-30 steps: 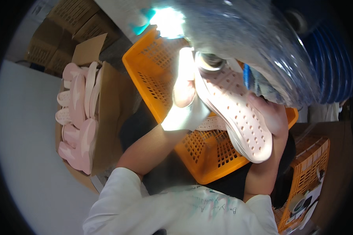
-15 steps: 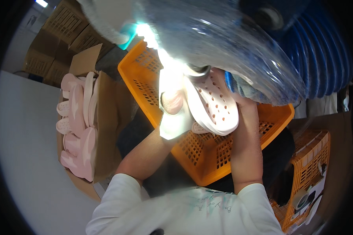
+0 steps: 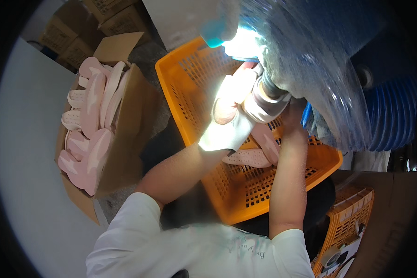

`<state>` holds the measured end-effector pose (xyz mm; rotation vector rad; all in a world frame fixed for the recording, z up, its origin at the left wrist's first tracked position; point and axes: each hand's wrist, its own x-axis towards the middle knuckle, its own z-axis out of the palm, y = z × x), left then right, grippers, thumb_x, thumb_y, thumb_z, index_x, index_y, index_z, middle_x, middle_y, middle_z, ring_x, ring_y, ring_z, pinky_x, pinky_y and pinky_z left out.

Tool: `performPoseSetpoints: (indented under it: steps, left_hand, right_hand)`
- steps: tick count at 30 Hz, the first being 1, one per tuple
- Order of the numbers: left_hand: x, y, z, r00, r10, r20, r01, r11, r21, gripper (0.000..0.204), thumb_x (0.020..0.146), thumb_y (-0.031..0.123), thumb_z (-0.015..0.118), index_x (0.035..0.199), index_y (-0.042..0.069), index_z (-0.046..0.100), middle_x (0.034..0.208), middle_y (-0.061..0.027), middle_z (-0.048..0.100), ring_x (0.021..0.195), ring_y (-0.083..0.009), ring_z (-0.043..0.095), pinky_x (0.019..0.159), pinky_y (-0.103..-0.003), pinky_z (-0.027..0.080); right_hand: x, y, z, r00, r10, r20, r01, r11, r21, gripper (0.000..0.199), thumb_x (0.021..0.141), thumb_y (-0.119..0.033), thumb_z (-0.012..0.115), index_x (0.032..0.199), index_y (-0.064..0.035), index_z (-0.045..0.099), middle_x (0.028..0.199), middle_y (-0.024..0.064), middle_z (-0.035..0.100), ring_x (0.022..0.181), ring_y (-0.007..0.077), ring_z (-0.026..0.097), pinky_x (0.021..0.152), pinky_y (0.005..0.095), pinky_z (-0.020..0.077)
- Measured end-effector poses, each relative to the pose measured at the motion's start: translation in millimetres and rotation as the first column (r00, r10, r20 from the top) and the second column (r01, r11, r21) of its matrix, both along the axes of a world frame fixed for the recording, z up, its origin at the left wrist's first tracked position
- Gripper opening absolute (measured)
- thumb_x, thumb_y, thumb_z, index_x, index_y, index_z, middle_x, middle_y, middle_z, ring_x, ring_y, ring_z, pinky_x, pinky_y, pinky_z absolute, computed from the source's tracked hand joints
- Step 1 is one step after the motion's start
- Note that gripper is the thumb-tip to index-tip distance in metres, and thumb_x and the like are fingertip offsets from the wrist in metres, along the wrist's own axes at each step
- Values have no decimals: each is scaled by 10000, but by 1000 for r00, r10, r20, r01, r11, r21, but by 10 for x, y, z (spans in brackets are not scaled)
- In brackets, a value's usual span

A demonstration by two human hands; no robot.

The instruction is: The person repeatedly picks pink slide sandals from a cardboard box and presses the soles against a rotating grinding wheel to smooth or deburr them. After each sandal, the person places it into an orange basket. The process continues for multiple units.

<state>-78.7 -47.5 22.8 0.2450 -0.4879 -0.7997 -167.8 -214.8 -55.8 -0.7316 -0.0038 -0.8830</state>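
Observation:
My left hand (image 3: pixel 231 104), in a white glove with bare skin showing at the thumb, grips a pale pink clog (image 3: pixel 266 111) under a bright light. The clog is up against a dark round machine part (image 3: pixel 272 85), with its opening around or beside that part; I cannot tell which. On the clog's far right side is my right hand (image 3: pixel 294 111), its fingers hidden behind the clog and the plastic-covered machine. Below both hands, several pink clogs (image 3: pixel 248 158) lie in an orange perforated basket (image 3: pixel 236 211).
A glaring lamp (image 3: pixel 244 42) and a plastic-wrapped machine (image 3: pixel 310 55) hang over the basket, with a ribbed blue hose (image 3: pixel 394 120) at right. To the left stands an open cardboard box (image 3: pixel 125 139) of pink clogs. Another orange basket (image 3: pixel 345 222) sits at lower right.
The clog has turned from showing its holed top to being tilted end-on at the machine part. My left hand has turned with it. The view has shifted, showing more clogs in the basket.

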Motion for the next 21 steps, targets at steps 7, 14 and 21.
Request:
performPoseSetpoints:
  steps: [7, 14, 21]
  left_hand:
    - [-35, 94, -162, 978, -182, -102, 171, 979, -110, 312, 1043, 152, 541, 1278, -51, 571, 1311, -175, 619, 1234, -250, 600, 1104, -415, 466]
    - [-56, 70, -238, 980, -138, -144, 146, 988, 52, 302, 1036, 197, 567, 1253, -12, 573, 1274, -147, 623, 1184, -236, 626, 1068, -404, 500]
    - [-203, -9, -290, 988, -131, -80, 128, 991, -47, 356, 994, 264, 641, 1230, 6, 575, 1159, -118, 659, 1043, -224, 675, 946, -371, 560]
  right_hand:
    - [-947, -70, 18, 930, -316, -186, 333, 940, 69, 371, 1042, -139, 593, 1389, -11, 556, 1411, 152, 573, 1262, 249, 580, 1113, 417, 458]
    - [-2165, 1073, 19, 660, -422, -622, 334, 906, -261, 712, 904, -12, 611, 1544, 102, 319, 1462, 229, 528, 1291, 309, 590, 1047, 433, 523]
    - [-1886, 2181, 539, 729, -14, -684, 54, 998, 38, 906, 879, -40, 623, 1599, 101, 92, 1460, 254, 501, 1218, 292, 609, 999, 367, 506]
